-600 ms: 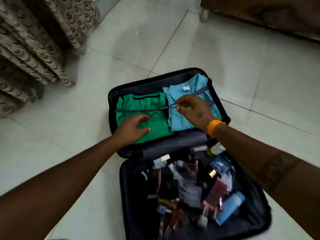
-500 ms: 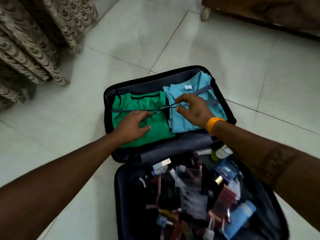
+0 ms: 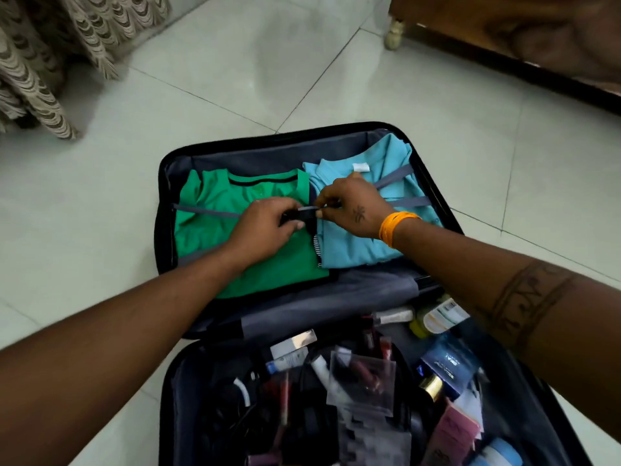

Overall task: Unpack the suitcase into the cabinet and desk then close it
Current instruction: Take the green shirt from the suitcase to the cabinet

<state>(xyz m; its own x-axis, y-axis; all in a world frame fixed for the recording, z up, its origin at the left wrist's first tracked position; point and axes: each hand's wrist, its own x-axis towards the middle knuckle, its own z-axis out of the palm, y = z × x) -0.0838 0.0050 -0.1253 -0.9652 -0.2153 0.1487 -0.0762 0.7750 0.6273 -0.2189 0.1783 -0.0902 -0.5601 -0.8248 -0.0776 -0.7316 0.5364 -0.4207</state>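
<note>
Pale floor tiles (image 3: 235, 79) carry an open suitcase (image 3: 161, 230); left hand (image 3: 265, 227) and right hand (image 3: 353, 210) both pinch its strap buckle (image 3: 304, 215) (over folded shirts).

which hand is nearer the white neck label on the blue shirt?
Right. The right hand lies just below the label; the left hand sits over on the green shirt, both pinching the strap buckle.

A: black suitcase (image 3: 433, 183) with grey lining, one green shirt (image 3: 215, 213), one light blue shirt (image 3: 363, 243)

B: yep, plus orange wristband (image 3: 395, 225), beige scalloped curtain (image 3: 50, 62), pale floor tiles (image 3: 235, 79)
</note>
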